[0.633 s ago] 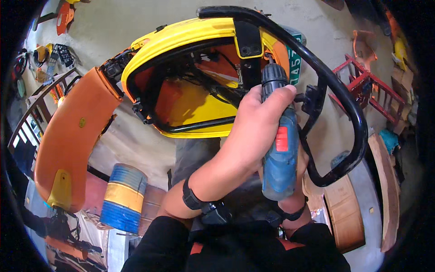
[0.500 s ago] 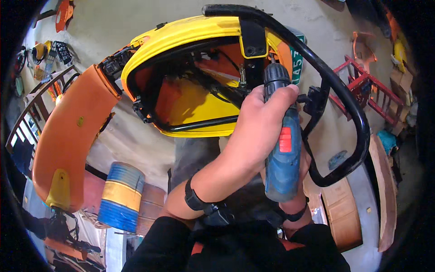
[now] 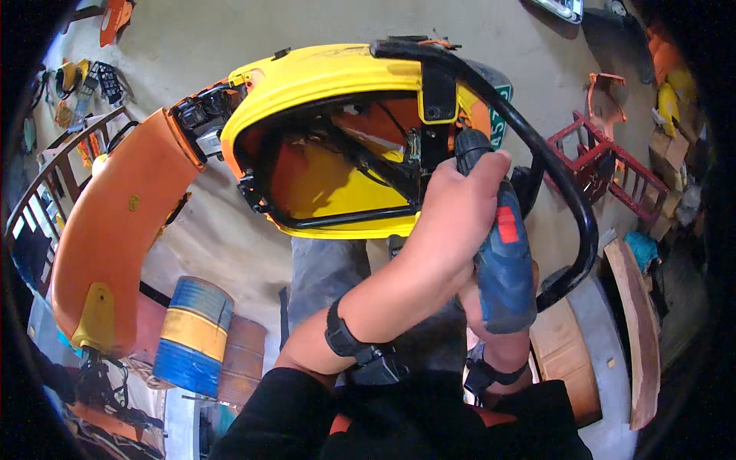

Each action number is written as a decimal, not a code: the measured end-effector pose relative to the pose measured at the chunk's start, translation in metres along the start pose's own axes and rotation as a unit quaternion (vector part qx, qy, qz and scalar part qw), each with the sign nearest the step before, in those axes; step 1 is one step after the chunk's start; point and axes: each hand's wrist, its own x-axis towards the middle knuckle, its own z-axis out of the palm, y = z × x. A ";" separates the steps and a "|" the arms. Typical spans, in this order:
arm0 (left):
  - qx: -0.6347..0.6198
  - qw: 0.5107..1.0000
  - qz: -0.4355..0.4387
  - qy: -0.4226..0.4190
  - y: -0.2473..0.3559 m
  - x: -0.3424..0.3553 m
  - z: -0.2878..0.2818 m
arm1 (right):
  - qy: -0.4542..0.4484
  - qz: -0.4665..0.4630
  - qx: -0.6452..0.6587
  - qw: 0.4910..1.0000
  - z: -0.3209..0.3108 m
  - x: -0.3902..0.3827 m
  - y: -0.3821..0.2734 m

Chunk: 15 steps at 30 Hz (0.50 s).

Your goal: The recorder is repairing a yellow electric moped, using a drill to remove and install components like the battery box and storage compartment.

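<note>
My left hand (image 3: 464,192) is wrapped round the front of a blue and black cordless drill (image 3: 506,272), just behind its black chuck. Beneath the drill, my right hand (image 3: 474,305) grips it from below; the drill covers most of its fingers. The drill points away from me, its chuck close to a black bracket (image 3: 439,96) at the right end of a yellow and orange scooter body (image 3: 330,69). Whether the bit touches a fastener is too small to tell. A thick bent black tube (image 3: 563,180) runs from that bracket round the drill's right side.
A curved orange panel (image 3: 115,230) stands to the left. Below it is a blue and yellow drum (image 3: 195,333). Further right are a red metal frame (image 3: 606,165), a wooden plank (image 3: 632,330) and cardboard boxes (image 3: 667,153). A dark railing (image 3: 57,172) stands far left.
The drill has tilted, its rear end swinging right, with both hands still on it. The black tube's loop appears further left. My view has shifted slightly.
</note>
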 end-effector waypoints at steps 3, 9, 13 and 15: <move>-0.006 1.000 0.003 0.004 0.003 0.000 0.003 | -0.134 -0.065 -0.213 0.966 -0.006 0.001 -0.017; -0.029 1.000 0.003 0.005 0.004 0.001 0.012 | -0.098 -0.046 -0.111 0.988 0.015 0.001 -0.031; -0.043 0.999 0.005 -0.004 0.007 0.005 0.014 | -0.079 -0.039 -0.065 0.994 0.019 0.003 -0.040; -0.044 0.999 -0.001 0.006 0.008 0.003 0.014 | -0.070 -0.011 0.026 0.997 0.018 0.002 -0.042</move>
